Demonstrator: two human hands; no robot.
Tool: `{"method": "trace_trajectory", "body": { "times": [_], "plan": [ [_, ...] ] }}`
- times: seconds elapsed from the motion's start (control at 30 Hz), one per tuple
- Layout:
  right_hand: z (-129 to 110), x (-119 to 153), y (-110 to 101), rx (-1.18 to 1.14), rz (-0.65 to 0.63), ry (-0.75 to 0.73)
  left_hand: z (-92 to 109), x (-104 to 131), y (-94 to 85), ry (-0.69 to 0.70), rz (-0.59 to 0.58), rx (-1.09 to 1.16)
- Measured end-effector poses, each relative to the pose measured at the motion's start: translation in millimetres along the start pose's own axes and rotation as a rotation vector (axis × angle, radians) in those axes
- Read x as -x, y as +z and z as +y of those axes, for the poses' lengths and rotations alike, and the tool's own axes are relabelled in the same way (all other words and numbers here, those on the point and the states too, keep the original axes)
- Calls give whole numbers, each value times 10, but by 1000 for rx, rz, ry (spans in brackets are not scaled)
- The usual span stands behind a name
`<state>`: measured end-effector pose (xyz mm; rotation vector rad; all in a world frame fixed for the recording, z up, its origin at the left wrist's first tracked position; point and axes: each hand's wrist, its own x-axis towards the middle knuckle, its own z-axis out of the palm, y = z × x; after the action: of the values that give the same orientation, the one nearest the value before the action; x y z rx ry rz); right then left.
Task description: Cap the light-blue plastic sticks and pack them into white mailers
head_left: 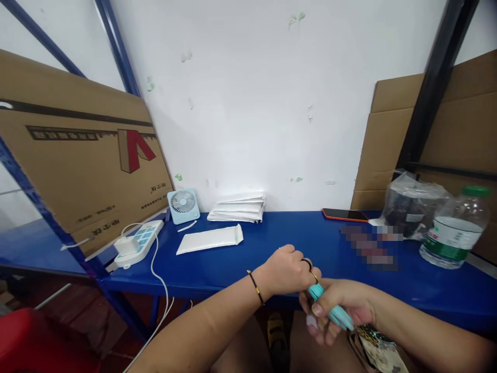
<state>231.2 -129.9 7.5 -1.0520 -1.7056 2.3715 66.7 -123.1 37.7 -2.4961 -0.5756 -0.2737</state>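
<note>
Near the table's front edge, my left hand (292,270) is closed around the upper end of a turquoise object (338,315). My right hand (337,305) grips the same object lower down, with the thumb lying across it. The object slants down to the right, and my fingers cover part of it, so I cannot make out what it is. A small pale piece (311,321) shows by the fingertips of my right hand. On the blue table (272,243), a flat white padded envelope (209,239) lies beyond my left forearm.
Stacked white envelopes (237,207) and a small fan (184,205) stand by the wall. A power strip (142,243) with a white cable is at left. At right are a phone (345,215), a bagged container (407,207) and a bottle (452,233). Cardboard (85,171) borders the left side.
</note>
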Motion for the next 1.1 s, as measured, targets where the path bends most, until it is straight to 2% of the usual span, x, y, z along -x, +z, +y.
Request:
{"method": "trace_trajectory", "body": {
  "times": [0.07,0.13,0.2,0.27,0.3,0.4,0.43,0.5,0.53,0.6,0.73,0.9,1.0,1.1],
  "plan": [
    [53,-33,61,-138,-12,10,-9,34,1,63,9,36],
    [73,-40,91,-158,83,2,-98,103,-6,-7,3,88],
    [69,-13,65,-121,173,-10,-309,260,1,-217,-5,144],
    [63,40,-18,-69,214,-15,-645,533,47,-521,-88,168],
    [62,70,-72,-49,224,-16,-845,705,89,-652,-200,184],
    [66,137,-231,-9,231,-20,-1437,1240,268,-970,-693,237],
    [68,146,-273,1,226,-25,-1597,1385,331,-1011,-827,252],
    [69,143,-335,18,203,-28,-1819,1583,436,-982,-960,307],
    [70,134,-356,27,190,-27,-1881,1635,472,-968,-969,314],
    [68,111,-386,51,173,-31,-1924,1666,511,-940,-909,302],
    [-3,98,-419,196,190,-93,-1824,1574,477,-878,-747,309],
    [-347,114,-430,502,326,-202,-1581,1300,345,-780,-552,410],
    [-588,86,-448,685,392,-260,-1425,1083,263,-725,-406,581],
    [-741,60,-491,867,462,-241,-1306,908,201,-682,-287,724]
  ]
}}
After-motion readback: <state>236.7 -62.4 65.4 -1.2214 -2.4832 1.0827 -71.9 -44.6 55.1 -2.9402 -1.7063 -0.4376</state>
